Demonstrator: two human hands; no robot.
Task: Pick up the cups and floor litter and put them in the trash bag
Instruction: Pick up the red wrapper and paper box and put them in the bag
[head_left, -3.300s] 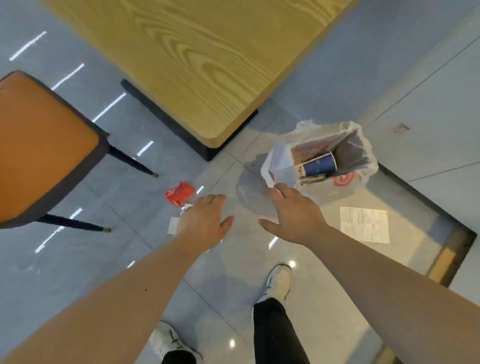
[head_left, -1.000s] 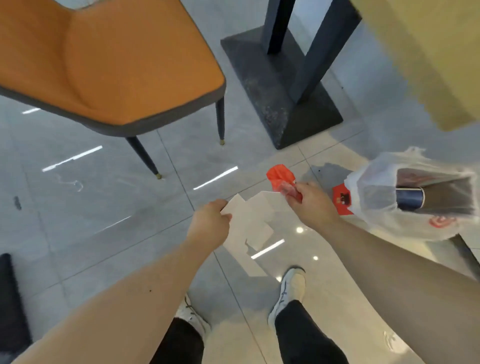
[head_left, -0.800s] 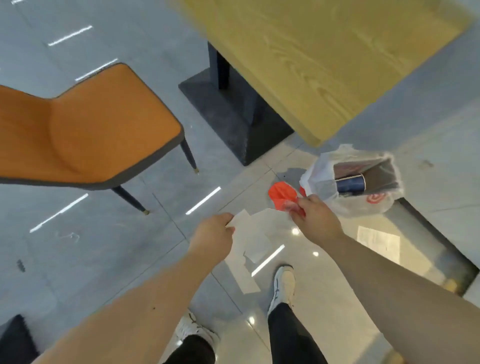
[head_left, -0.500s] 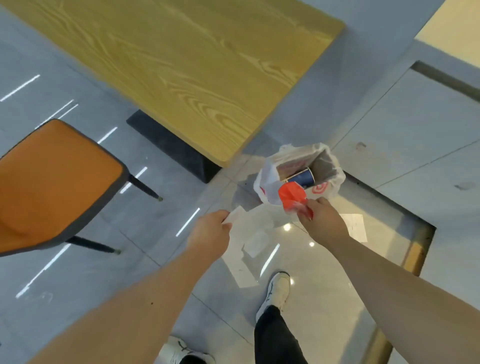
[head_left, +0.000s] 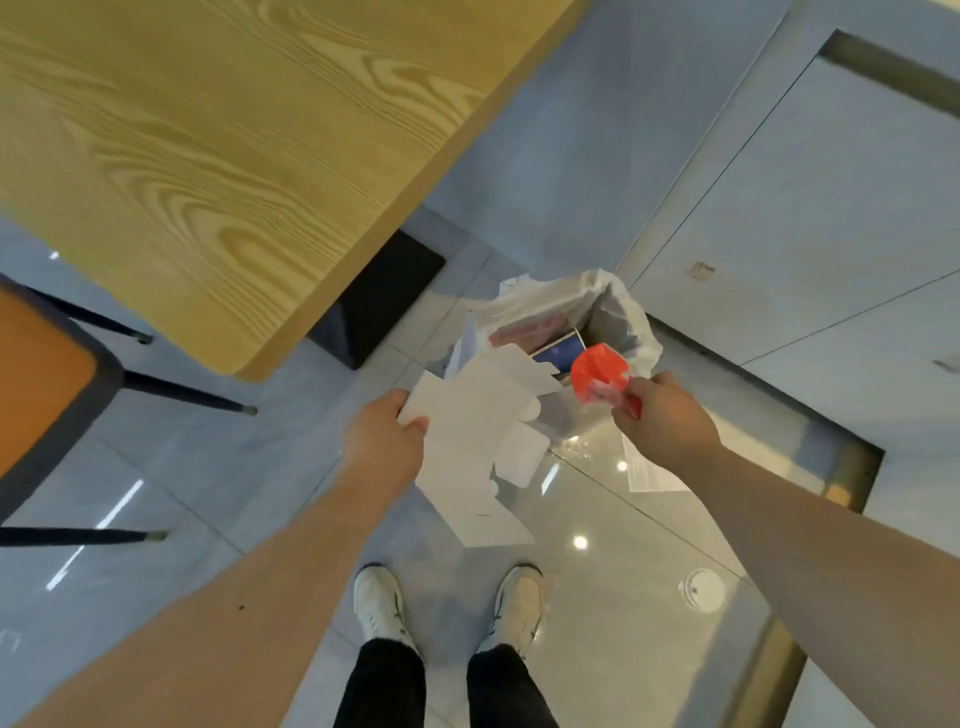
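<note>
With the left hand (head_left: 382, 441) pinching limp white papers (head_left: 475, 441) and the right hand (head_left: 662, 421) clamped on a red wrapper (head_left: 597, 371), loose sheets risked missing the trash bag (head_left: 618, 301) at one o'clock.

A: Is any text showing legibly near the trash bag (head_left: 618, 306)?
B: None. Printing on the floor receipt (head_left: 657, 475) beside it is appearing too blurred to read.

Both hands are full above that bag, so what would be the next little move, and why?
Probably let go of the red wrapper: the right hand holds it right over the open trash bag. The left hand grips white paper that hangs mostly short of the opening.
</note>
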